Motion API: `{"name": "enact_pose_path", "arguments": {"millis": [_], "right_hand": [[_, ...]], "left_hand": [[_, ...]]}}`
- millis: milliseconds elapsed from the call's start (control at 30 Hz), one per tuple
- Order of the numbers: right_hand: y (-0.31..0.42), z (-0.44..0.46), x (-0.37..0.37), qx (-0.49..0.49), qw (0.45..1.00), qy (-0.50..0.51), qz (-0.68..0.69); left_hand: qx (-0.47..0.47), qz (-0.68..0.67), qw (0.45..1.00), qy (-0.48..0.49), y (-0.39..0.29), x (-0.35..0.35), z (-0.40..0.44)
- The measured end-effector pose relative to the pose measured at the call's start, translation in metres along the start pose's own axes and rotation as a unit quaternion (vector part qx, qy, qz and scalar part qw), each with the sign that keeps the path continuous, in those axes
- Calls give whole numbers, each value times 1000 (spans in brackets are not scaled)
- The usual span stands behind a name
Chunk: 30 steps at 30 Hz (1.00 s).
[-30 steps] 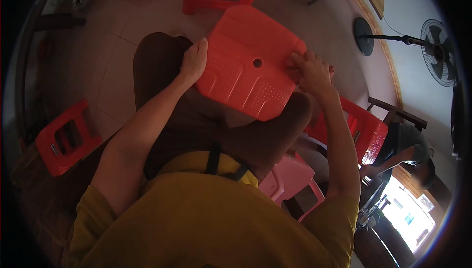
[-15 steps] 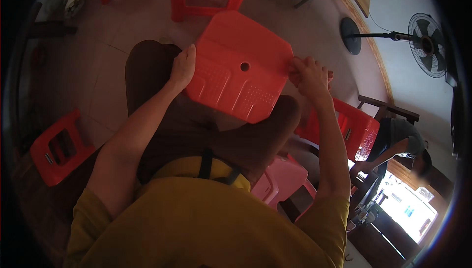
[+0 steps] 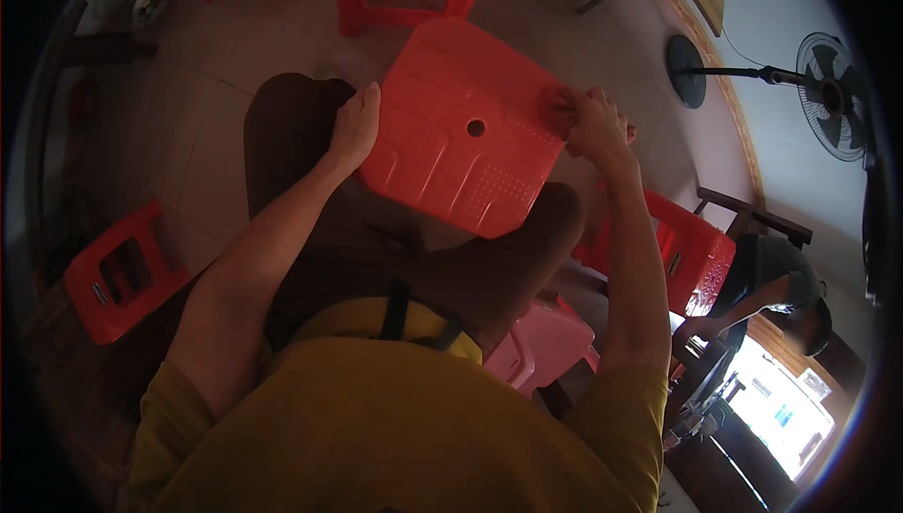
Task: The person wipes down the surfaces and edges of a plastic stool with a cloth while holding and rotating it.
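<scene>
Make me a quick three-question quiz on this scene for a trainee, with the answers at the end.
1. True or false: the left hand is at the edge of the red seat.
2. Where is the seat's round hole?
A) At a corner
B) Near the middle
C) Under the left hand
3. Fill in the blank: the appliance standing near the wall, at the picture's right, is a ____.

Key: 1. True. 2. B. 3. Fan.

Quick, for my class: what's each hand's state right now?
Left hand: holding the red stool at its edge.
Right hand: closed on what looks like a reddish cloth, at the opposite edge.
</scene>
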State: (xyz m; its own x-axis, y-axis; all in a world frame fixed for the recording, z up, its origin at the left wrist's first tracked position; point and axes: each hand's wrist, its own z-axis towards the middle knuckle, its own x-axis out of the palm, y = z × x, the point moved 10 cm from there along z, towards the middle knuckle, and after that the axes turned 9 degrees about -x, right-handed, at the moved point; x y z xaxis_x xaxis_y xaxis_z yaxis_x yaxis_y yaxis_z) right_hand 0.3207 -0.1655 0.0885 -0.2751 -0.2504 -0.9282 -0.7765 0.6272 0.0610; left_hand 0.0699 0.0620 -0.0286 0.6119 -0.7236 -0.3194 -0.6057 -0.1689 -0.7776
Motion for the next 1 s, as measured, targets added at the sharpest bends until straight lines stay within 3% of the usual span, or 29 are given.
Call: {"name": "enact_pose_path", "arguments": {"millis": [267,400,500,567,667,1000], "right_hand": [[-25,-17,25,90,982,40,160],[-27,-25,30,92,978,21,187],[-22,-35,32,96,954,16,284],[-10,-48,39,120,923,87,354],[-13,-48,42,90,963,15,254],[0,-47,33,94,940,-24,328]], "left_hand": [[-5,15,1000,15,3,1,2],[-6,10,1000,9,1,1,-1],[-3,7,1000,2,4,-1,1],[-5,7,1000,9,10,3,7],[5,-21,1000,15,18,6,14],[-2,-12,1000,8,16,4,13]]}}
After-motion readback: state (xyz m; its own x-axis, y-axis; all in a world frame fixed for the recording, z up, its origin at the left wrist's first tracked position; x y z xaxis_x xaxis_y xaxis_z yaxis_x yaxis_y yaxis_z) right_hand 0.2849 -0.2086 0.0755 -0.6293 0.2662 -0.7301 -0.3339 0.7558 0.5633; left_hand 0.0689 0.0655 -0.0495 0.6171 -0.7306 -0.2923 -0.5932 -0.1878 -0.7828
